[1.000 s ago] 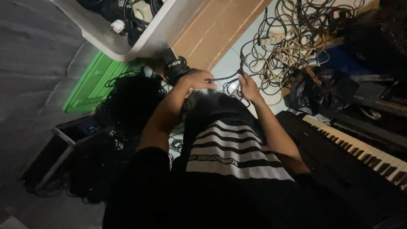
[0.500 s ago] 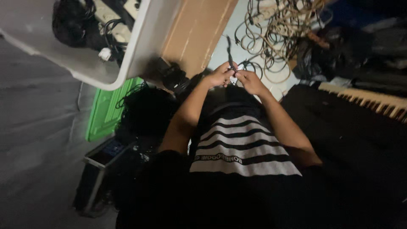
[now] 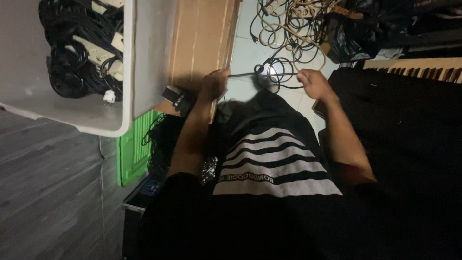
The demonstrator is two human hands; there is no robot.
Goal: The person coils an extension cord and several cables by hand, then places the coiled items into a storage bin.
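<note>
My left hand [image 3: 214, 84] and my right hand [image 3: 313, 83] each grip a thin black cable [image 3: 276, 73], held apart with a stretch of it taut between them. The cable loops down onto the pale floor between my hands, over a small bright spot. My legs in dark shorts with white stripes [image 3: 274, 159] fill the lower middle of the view.
A white plastic bin [image 3: 139, 62] holding coiled black cables and power strips sits upper left. A wooden board [image 3: 202, 38] lies beside it. A tangle of beige and black cords [image 3: 288, 24] covers the floor above. A keyboard's keys [image 3: 414, 67] show at right, a green crate [image 3: 132, 154] at left.
My hands were close together on the cable; now they have spread apart, stretching the cable between them. The view has shifted, showing more of the white bin.
</note>
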